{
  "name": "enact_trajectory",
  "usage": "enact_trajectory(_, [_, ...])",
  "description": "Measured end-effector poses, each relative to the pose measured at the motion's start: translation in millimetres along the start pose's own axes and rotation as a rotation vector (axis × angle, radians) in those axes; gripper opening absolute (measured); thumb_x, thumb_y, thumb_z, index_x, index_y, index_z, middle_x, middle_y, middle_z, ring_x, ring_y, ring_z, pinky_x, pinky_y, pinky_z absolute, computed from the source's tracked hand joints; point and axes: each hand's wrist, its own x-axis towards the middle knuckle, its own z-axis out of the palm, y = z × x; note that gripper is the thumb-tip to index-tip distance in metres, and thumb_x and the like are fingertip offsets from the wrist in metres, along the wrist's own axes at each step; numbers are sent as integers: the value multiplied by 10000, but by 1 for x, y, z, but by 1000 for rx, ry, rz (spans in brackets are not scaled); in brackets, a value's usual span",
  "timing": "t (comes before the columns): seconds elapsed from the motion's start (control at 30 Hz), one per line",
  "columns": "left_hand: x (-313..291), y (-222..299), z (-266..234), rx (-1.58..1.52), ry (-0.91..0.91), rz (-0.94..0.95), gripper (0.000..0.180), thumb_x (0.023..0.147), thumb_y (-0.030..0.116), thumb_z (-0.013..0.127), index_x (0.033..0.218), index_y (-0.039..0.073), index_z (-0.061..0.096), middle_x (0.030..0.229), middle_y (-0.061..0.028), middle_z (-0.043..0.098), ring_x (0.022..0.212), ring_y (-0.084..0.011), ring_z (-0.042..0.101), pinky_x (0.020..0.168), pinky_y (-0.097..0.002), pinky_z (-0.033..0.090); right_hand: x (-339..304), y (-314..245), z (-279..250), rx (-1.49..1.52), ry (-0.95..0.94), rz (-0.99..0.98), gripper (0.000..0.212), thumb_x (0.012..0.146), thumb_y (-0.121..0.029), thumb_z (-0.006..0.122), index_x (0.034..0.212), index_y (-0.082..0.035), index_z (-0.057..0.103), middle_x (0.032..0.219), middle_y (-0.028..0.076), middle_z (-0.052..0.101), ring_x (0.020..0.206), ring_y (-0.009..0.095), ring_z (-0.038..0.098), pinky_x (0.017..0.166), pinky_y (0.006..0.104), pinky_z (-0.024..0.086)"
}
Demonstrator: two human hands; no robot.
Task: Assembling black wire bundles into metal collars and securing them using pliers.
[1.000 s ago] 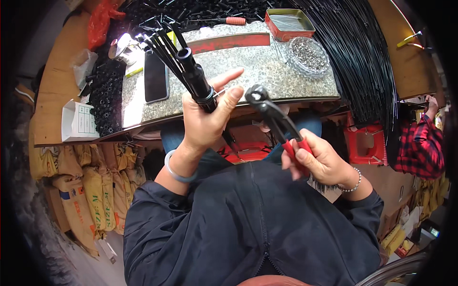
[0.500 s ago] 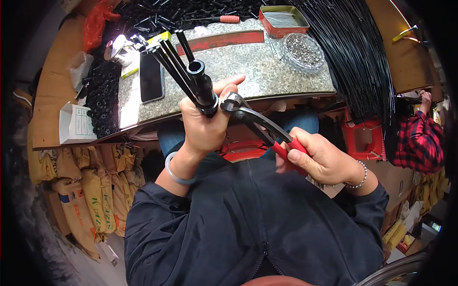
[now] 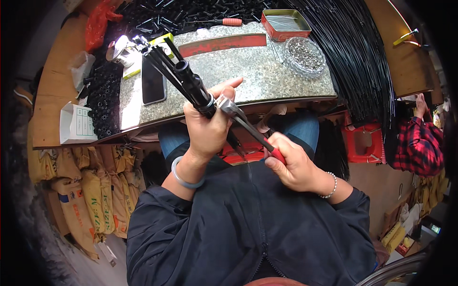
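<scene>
Upright in my left hand point(image 3: 205, 131) is a black tube with thin black rods point(image 3: 193, 86), which resembles part of an umbrella frame. The fingers wrap round its lower part, and the index finger points out to the right. My right hand point(image 3: 298, 164) is closed on the red handles of a pair of pliers point(image 3: 252, 127). Their metal jaws meet the ring at the tube's base, beside my left thumb. What lies between the jaws cannot be made out. A dark rod end shows below my left hand.
On the stone-topped bench point(image 3: 214, 64) lie a phone point(image 3: 154, 81), a red strip point(image 3: 222, 44) and a screwdriver point(image 3: 232, 22). A glass bowl of small metal parts point(image 3: 304, 56), a red tin point(image 3: 286, 25) and long black rods point(image 3: 343, 62) are to the right. Another person's plaid sleeve point(image 3: 417, 145) is far right.
The plier handles have come closer together and swung nearer my left hand. My right hand has moved left. The tube has tilted slightly to the left.
</scene>
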Motion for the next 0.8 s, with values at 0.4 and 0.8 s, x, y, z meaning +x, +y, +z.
enact_trajectory(0.4, [-4,0,4,85,4,125,191,864,98,598,1007,-17,651,740,-12,630,637,-38,498,575,-216,418,76,-31,-10,-218,564,-434,415,626,-225,811,962,-34,659,808,63,522,717,193,482,630,279,434])
enact_trajectory(0.8, [9,7,-14,9,87,-19,244,905,138,547,1050,-47,613,485,88,390,404,6,319,385,-182,228,35,-20,-53,-570,313,-318,320,643,-10,742,947,-21,642,857,89,522,689,165,533,575,238,423])
